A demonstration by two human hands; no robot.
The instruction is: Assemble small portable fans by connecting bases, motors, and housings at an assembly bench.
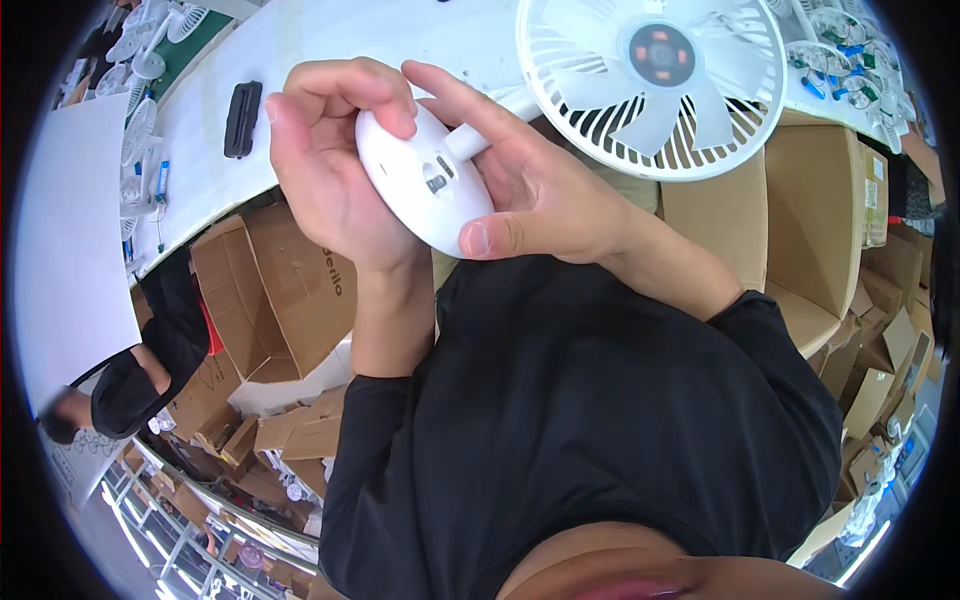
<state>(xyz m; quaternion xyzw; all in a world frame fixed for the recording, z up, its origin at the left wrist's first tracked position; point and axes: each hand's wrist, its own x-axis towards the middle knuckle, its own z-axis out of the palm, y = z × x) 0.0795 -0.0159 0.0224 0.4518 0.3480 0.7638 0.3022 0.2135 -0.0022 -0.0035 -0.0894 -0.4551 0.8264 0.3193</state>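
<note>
Between my two hands is a small white fan, tilted over the table. Its round base (405, 190) is turned so that a port and a small switch-like slot show. My left hand (335, 160) curls round the base's left side, fingers bent over its upper edge. My right hand (540, 190) grips the other side, with the thumb pressed on the lower edge and the index finger stretched past the stem (470, 140). Off to the right, the round slatted fan head (655, 80) has pale blades and a dark hub with orange marks.
A black oblong case (242, 120) lies on the white table (300, 35). Fan parts with blue pieces (850, 70) crowd the far right. Open cardboard boxes (285, 290) stand below the table on both sides. Another person (150, 370) is at the left.
</note>
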